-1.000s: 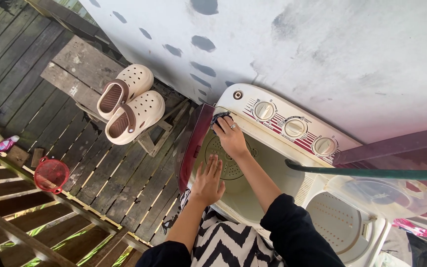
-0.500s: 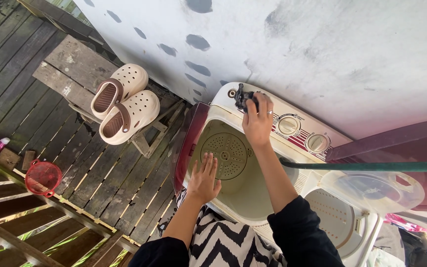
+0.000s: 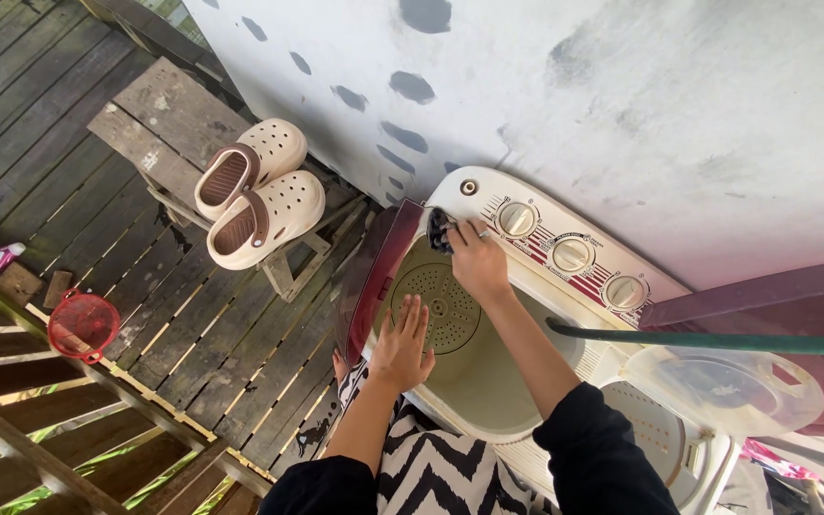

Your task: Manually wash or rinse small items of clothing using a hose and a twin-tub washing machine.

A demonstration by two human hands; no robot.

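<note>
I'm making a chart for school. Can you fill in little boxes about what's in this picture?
Place: wooden deck by a grey wall
Machine: twin-tub washer, lid open
Left hand: flat on the tub rim
Right hand: holds a dark small thing at the tub's back edge
Bench: two cream clogs
Deck edge: red basket

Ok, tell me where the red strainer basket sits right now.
In the head view, the red strainer basket lies far left on the wooden deck, beside the stair rail, below-left of the cream clogs.

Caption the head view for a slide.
Right hand grips a dark item at the washing machine rim; left hand rests there.
</note>
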